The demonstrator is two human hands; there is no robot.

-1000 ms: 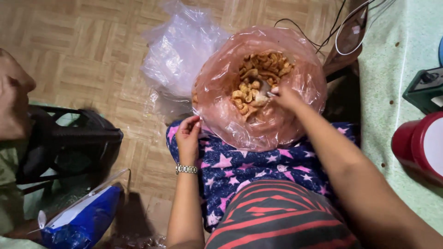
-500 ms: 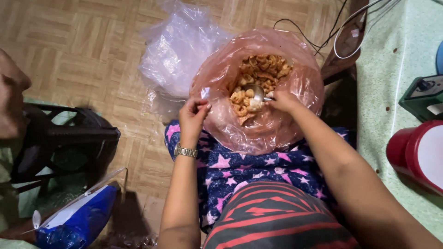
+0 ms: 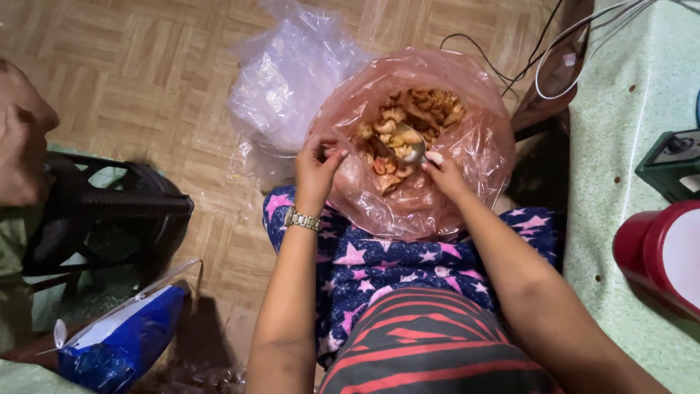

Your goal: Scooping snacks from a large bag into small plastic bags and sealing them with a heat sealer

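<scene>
Right hand (image 3: 445, 175) grips the handle of a metal spoon (image 3: 410, 144), its bowl dug into the fried snack pieces (image 3: 408, 120) inside a pink plastic bag (image 3: 467, 157). Left hand (image 3: 317, 164) pinches the bag's near rim, fingers closed on the film, a wristwatch (image 3: 302, 219) on that wrist. The bag rests on the person's lap, on star-printed fabric (image 3: 364, 263). Just behind it, a clear plastic bag (image 3: 288, 80) lies on the parquet floor (image 3: 131, 73). A red container (image 3: 660, 252) stands on the green surface (image 3: 620, 146) well to the right.
</scene>
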